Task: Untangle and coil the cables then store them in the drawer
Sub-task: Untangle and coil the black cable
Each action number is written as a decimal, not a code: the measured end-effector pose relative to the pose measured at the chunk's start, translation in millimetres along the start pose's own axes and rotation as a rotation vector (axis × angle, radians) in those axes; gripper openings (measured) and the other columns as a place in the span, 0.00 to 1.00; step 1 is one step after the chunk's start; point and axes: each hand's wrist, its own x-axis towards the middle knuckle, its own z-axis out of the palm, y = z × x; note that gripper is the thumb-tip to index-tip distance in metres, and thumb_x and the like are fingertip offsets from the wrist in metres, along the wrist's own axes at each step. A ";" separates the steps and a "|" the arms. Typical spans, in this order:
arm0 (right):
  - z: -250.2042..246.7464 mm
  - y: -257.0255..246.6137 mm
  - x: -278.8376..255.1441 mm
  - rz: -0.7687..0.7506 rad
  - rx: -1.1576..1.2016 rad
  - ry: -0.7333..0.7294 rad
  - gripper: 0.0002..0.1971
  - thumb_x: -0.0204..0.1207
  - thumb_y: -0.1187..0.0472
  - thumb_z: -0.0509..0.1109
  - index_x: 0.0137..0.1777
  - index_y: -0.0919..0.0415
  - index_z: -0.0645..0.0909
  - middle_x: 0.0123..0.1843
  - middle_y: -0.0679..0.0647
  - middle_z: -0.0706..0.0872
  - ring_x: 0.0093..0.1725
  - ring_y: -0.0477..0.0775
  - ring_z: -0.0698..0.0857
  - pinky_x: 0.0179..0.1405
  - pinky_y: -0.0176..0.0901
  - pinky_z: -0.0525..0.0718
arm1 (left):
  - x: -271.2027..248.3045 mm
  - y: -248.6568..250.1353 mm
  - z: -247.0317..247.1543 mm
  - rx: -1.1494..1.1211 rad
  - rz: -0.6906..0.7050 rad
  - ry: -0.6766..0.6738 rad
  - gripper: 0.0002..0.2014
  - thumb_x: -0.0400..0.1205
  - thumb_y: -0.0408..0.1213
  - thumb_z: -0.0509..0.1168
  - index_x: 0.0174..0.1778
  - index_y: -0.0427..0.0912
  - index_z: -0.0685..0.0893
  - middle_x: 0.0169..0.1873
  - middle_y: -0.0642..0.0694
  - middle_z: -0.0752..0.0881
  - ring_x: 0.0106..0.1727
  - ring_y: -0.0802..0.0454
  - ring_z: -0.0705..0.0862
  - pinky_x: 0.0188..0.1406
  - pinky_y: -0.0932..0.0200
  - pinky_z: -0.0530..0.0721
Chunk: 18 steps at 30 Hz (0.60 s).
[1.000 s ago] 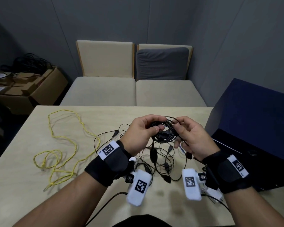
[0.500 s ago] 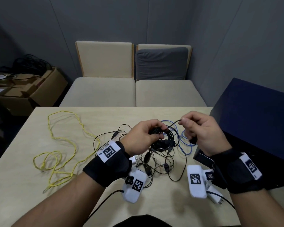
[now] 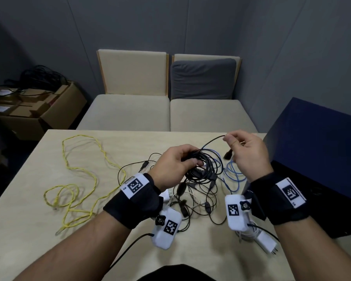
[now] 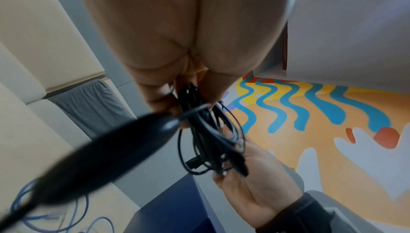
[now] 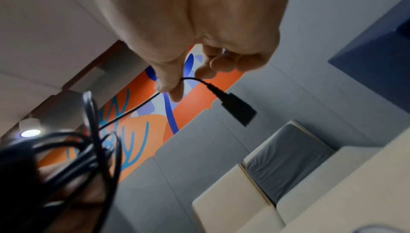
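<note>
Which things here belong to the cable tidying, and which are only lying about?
For the job: black coil in the left hand; its free end pinched by the right hand; tangled black cables; yellow cable; blue cable.
Only lying about: cardboard boxes; beige seats; grey cushion.

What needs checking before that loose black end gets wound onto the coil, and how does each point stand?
1. Left hand grips the coil: ok.
2. Right hand pinches the loose end near the plug: ok.
3. Plug hangs free of the coil: ok.
4. Coil free of the pile on the table: cannot tell, strands overlap.
5. Drawer in the cabinet open: cannot tell.
6. Other cables coiled: not ok, the yellow cable and blue cable lie loose.
</note>
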 end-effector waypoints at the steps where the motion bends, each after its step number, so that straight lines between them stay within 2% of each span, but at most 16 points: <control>1: 3.6 -1.6 -2.0 0.055 0.109 -0.025 0.11 0.82 0.60 0.67 0.37 0.53 0.81 0.36 0.59 0.79 0.26 0.47 0.80 0.28 0.37 0.81 | 1.0 0.2 0.5 -0.004 0.005 0.015 0.13 0.81 0.20 0.61 0.47 0.44 0.82 0.40 0.45 0.87 0.42 0.55 0.86 0.46 0.63 0.86; 2: 7.5 -3.5 -3.5 0.117 0.237 -0.056 0.12 0.84 0.62 0.64 0.38 0.57 0.80 0.36 0.60 0.80 0.28 0.50 0.81 0.27 0.40 0.84 | 2.2 0.4 1.2 -0.003 0.010 0.034 0.13 0.81 0.20 0.62 0.47 0.45 0.83 0.40 0.46 0.87 0.42 0.55 0.86 0.45 0.64 0.85; 3: 11.0 -4.9 -4.2 0.175 0.354 -0.085 0.13 0.85 0.62 0.62 0.38 0.59 0.78 0.38 0.61 0.81 0.30 0.55 0.83 0.31 0.46 0.88 | 3.7 0.4 1.3 0.003 0.016 0.055 0.13 0.81 0.21 0.62 0.47 0.45 0.83 0.41 0.46 0.87 0.43 0.54 0.85 0.44 0.66 0.84; 5: 16.4 -8.0 -4.8 0.254 0.516 -0.144 0.13 0.87 0.62 0.58 0.39 0.61 0.74 0.38 0.63 0.82 0.32 0.61 0.84 0.35 0.52 0.90 | 5.8 0.1 1.3 0.024 0.027 0.091 0.11 0.81 0.21 0.63 0.49 0.42 0.84 0.42 0.44 0.87 0.43 0.53 0.84 0.45 0.66 0.84; 8: 18.7 -12.6 -4.9 0.342 0.678 -0.184 0.14 0.88 0.62 0.56 0.38 0.62 0.71 0.34 0.60 0.83 0.27 0.57 0.84 0.27 0.46 0.87 | 7.1 -1.5 0.5 0.027 0.045 0.135 0.11 0.82 0.22 0.63 0.51 0.41 0.85 0.43 0.43 0.87 0.41 0.55 0.85 0.46 0.65 0.84; 10: 19.5 -11.6 -5.5 0.394 0.748 -0.184 0.15 0.88 0.63 0.53 0.38 0.61 0.70 0.31 0.57 0.79 0.25 0.52 0.82 0.24 0.43 0.85 | 7.5 -1.4 -0.4 0.001 0.060 0.165 0.13 0.82 0.22 0.63 0.50 0.44 0.85 0.41 0.47 0.88 0.37 0.62 0.85 0.43 0.69 0.84; 12: 20.9 -9.0 -6.9 0.421 0.769 -0.224 0.15 0.88 0.63 0.52 0.38 0.60 0.69 0.32 0.56 0.75 0.25 0.50 0.80 0.23 0.41 0.84 | 7.6 0.2 0.2 0.000 0.084 0.164 0.13 0.81 0.22 0.63 0.50 0.45 0.85 0.41 0.51 0.88 0.38 0.65 0.85 0.46 0.69 0.83; 16: 20.9 -8.3 -11.5 0.454 0.843 -0.328 0.14 0.87 0.64 0.53 0.38 0.61 0.70 0.32 0.55 0.78 0.26 0.50 0.81 0.26 0.42 0.84 | 9.4 0.4 -0.2 0.019 0.107 0.179 0.14 0.81 0.23 0.64 0.49 0.47 0.85 0.43 0.52 0.88 0.43 0.63 0.86 0.51 0.66 0.84; 18: 17.9 -8.2 -12.6 0.435 0.850 -0.407 0.10 0.83 0.68 0.58 0.40 0.61 0.71 0.31 0.53 0.80 0.28 0.50 0.82 0.27 0.43 0.85 | 10.7 -0.5 -1.5 0.030 0.108 0.182 0.13 0.81 0.23 0.64 0.50 0.46 0.86 0.44 0.50 0.89 0.44 0.61 0.86 0.54 0.63 0.84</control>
